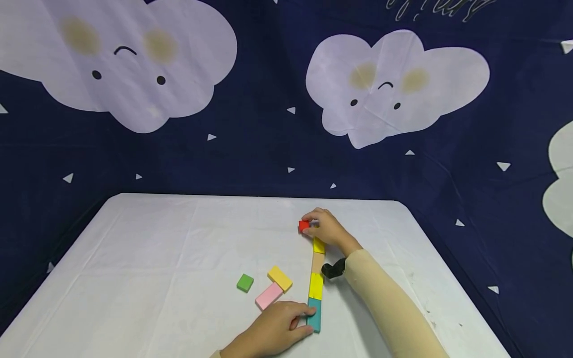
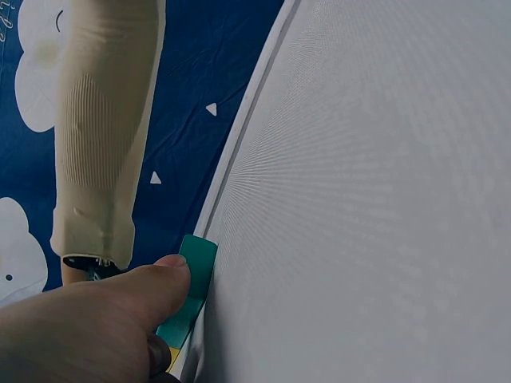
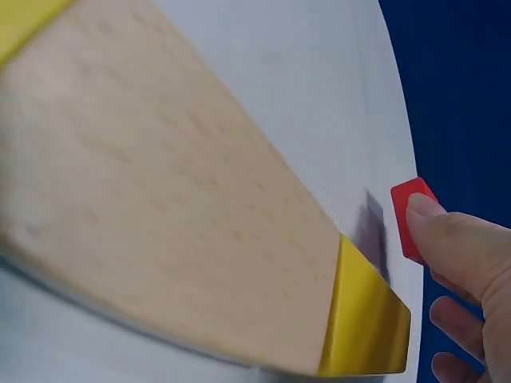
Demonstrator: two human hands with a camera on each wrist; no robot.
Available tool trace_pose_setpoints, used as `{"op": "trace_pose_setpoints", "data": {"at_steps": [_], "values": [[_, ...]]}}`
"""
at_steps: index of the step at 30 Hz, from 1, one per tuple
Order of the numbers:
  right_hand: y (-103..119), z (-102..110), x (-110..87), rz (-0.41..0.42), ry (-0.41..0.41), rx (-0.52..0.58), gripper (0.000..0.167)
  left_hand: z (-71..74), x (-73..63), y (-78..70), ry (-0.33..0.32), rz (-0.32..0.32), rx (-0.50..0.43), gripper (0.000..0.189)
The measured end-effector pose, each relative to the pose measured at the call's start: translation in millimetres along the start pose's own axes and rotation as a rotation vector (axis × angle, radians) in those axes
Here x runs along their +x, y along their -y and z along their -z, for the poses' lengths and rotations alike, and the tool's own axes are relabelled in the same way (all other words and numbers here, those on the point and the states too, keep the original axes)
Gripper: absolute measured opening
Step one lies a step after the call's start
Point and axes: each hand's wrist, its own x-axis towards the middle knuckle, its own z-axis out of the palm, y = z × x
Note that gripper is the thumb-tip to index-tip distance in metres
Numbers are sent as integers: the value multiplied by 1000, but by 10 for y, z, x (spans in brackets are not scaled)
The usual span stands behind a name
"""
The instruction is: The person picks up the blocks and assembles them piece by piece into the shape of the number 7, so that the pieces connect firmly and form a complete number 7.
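Note:
A row of blocks runs away from me: a teal block (image 1: 315, 320) nearest, then a yellow block (image 1: 316, 286), a plain wood block (image 1: 318, 262) and a second yellow block (image 1: 319, 245). My right hand (image 1: 329, 229) pinches a small red block (image 1: 304, 226) just left of the row's far end. In the right wrist view, the thumb presses on the red block (image 3: 407, 219), which is apart from the yellow block (image 3: 363, 315). My left hand (image 1: 278, 328) holds the teal block between thumb and fingers at the near end; its thumb lies on the teal block (image 2: 200, 263) in the left wrist view.
Left of the row lie a green block (image 1: 244, 283), a yellow-orange block (image 1: 280, 279) and a pink block (image 1: 268, 296), the last close to my left hand. The white table (image 1: 147, 248) ends before a dark blue cloth (image 1: 255, 159) with clouds.

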Motion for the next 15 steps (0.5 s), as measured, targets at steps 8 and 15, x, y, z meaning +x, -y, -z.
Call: {"op": "trace_pose_setpoints", "data": {"at_steps": [8,15], "values": [[-61,-19,78,-25,-27,-6,33,-5,-1,18,3,-7,3,38],[-70,-30,125,-58,-64,-3,34,9,-14,0,-21,-46,38,37]]}}
